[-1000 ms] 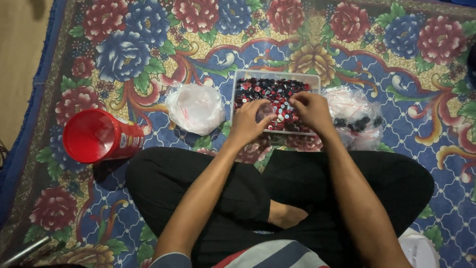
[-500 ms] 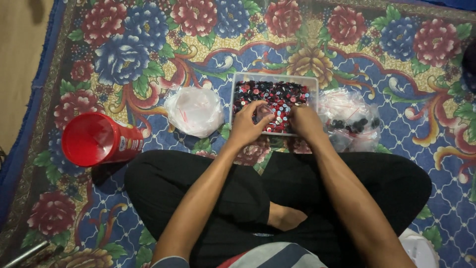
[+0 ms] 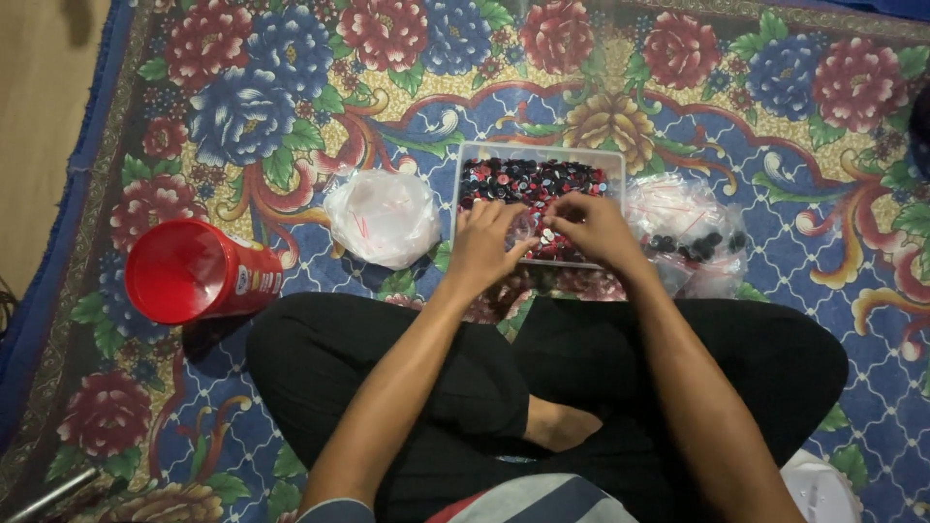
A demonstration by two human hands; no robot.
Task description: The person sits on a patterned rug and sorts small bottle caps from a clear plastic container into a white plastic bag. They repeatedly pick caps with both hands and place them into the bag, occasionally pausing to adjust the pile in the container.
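Note:
A clear rectangular plastic tray [image 3: 467,165] full of several small round red, black and white pieces [image 3: 528,179] lies on the floral rug in front of my crossed legs. Both hands rest over the tray's near half. My left hand [image 3: 484,242] has its fingers curled down onto the pieces. My right hand [image 3: 593,228] pinches close beside it, fingertips almost meeting the left ones over a small pale piece [image 3: 547,235]. What exactly sits between the fingers is too small to tell.
A red cylindrical can [image 3: 194,271] lies on its side at the left. A white plastic bag [image 3: 383,215] sits left of the tray, a clear bag with dark pieces [image 3: 688,237] to its right. A white object [image 3: 819,489] shows at bottom right.
Both hands stayed over the tray's near half, with the fingertips drawing closer together. The view shifted slightly.

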